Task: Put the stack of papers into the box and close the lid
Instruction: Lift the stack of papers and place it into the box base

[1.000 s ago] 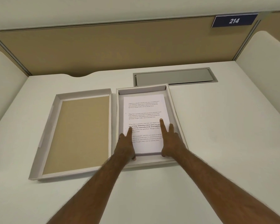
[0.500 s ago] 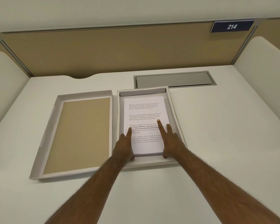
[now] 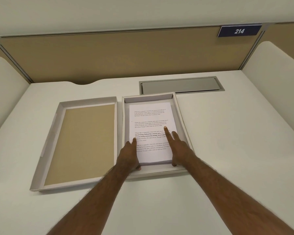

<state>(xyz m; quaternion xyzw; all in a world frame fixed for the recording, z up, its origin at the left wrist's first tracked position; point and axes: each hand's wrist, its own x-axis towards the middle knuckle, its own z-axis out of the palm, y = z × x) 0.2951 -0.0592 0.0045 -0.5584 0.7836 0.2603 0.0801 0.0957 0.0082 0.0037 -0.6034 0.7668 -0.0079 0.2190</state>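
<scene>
Head view is showing both hands resting on the stack of papers [image 3: 151,133], which is lying flat inside the open box [image 3: 182,119]. Left hand [image 3: 128,156] is lying along the stack's left edge, grip loose, thumb at the near corner. Right hand [image 3: 178,148] is touching the right edge with two fingers [image 3: 166,133] stretched out over the top sheet; neither hand is clasping the papers. Printed paragraphs on the sheet are beginning "Village life is a peaceful, close-knit…", one partly in bold. Just left of the box, the lid [image 3: 78,143] is lying upside down, showing its tan inside, close to the box wall. Both are sitting on the pale tabletop [image 3: 236,150]. Behind the box, a grey cable hatch [image 3: 181,84] is sitting flush. A blue sign [image 3: 239,31] on the tan partition [image 3: 109,55] is reading "214".
</scene>
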